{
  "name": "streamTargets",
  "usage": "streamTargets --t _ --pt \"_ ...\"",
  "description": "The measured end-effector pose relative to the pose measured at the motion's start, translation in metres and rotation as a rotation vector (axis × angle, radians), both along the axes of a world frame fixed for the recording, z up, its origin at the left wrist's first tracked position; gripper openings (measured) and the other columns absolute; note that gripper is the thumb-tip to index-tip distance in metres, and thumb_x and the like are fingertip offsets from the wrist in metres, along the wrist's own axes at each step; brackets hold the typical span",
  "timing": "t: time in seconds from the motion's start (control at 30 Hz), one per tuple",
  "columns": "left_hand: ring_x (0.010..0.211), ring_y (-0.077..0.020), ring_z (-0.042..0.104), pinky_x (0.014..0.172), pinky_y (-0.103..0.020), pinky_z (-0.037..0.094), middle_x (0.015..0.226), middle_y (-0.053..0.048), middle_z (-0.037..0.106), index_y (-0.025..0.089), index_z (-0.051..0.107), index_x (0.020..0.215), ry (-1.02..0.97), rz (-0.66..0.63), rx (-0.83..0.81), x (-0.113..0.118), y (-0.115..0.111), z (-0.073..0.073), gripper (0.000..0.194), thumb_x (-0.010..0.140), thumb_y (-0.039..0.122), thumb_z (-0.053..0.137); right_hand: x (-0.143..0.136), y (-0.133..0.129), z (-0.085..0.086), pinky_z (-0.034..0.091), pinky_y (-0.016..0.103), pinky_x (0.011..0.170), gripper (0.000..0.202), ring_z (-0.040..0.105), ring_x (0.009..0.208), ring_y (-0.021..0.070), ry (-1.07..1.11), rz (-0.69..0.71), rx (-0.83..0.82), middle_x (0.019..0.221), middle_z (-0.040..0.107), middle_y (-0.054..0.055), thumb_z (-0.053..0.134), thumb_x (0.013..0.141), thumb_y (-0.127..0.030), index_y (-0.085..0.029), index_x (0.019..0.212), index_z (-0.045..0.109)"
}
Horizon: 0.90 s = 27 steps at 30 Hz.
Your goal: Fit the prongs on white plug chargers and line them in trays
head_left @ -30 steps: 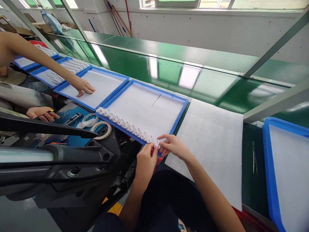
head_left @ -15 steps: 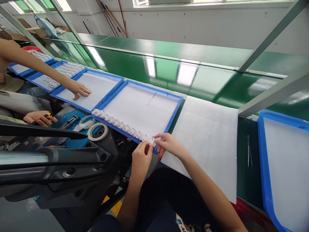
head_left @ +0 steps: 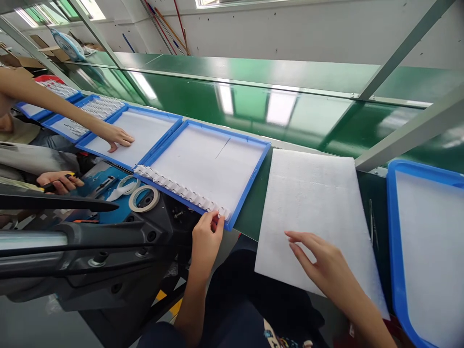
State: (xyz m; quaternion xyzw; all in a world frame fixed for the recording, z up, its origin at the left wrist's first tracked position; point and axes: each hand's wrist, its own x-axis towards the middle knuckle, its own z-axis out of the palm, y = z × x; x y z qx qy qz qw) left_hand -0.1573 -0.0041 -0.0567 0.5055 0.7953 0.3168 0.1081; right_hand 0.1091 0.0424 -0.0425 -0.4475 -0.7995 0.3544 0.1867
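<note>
My left hand (head_left: 208, 237) is at the near right corner of a blue tray (head_left: 250, 184) with a white lining. Its thumb and fingers are pinched together against the end of a row of small white pieces (head_left: 174, 186) along the tray's near edge. What lies between the fingertips is hidden. My right hand (head_left: 326, 263) hovers over a white foam sheet (head_left: 308, 193) right of the tray. Its thumb and forefinger are apart, and no object shows between them.
Another blue tray (head_left: 393, 232) stands at the far right, with tweezers (head_left: 372, 224) beside it. On the left, a co-worker's hand (head_left: 118, 137) rests in a neighbouring tray; their other hand (head_left: 61, 182) grips a black-and-yellow tool. Tape rolls (head_left: 144, 198) lie near a dark machine arm (head_left: 119, 241).
My right hand has left the row of white pieces and moved right, over the foam sheet. The sheet has turned and shifted away from the tray. My left hand stays at the row's end.
</note>
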Motion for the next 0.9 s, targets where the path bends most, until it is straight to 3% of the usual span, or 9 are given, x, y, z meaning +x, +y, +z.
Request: streamTargets --t 0.1,0.2,0.3,0.9 --pt "0.06 -0.0134 0.053 0.062 -0.026 0.046 0.077 -0.002 0.059 0.017 0.061 0.095 0.0 0.005 -0.001 -0.001 0.0 0.0 0.024 0.087 0.037 0.051 0.03 -0.002 -0.033 0.044 0.05 0.095 0.029 0.046 0.123 0.0279 -0.137 0.016 0.258 0.123 0.057 0.005 0.039 0.095 -0.033 -0.027 0.118 0.054" --pt "0.06 -0.0129 0.053 0.062 -0.026 0.046 0.078 -0.002 0.059 0.017 0.061 0.094 0.012 0.009 0.005 -0.002 0.0 -0.001 0.024 0.087 0.037 0.052 0.049 -0.002 -0.061 0.034 0.064 0.097 0.036 0.03 0.133 0.0341 -0.277 0.045 0.402 0.138 0.044 0.005 0.034 0.096 -0.038 -0.027 0.127 0.048" --pt "0.059 -0.013 0.052 0.061 -0.026 0.046 0.077 -0.002 0.059 0.017 0.061 0.095 0.018 0.001 0.005 -0.002 0.001 -0.001 0.025 0.087 0.038 0.051 0.054 -0.005 -0.076 0.033 0.066 0.095 0.043 0.024 0.135 0.0363 -0.364 0.045 0.461 0.144 0.036 0.005 0.03 0.096 -0.042 -0.026 0.134 0.041" --pt "0.057 -0.0125 0.05 0.058 -0.025 0.044 0.077 -0.002 0.059 0.018 0.061 0.098 0.023 0.004 -0.011 -0.002 -0.001 0.0 0.024 0.087 0.038 0.052 0.026 -0.004 -0.078 0.026 0.06 0.104 0.046 0.022 0.137 0.031 -0.396 -0.071 0.438 0.145 0.035 0.004 0.027 0.096 -0.043 -0.023 0.134 0.044"
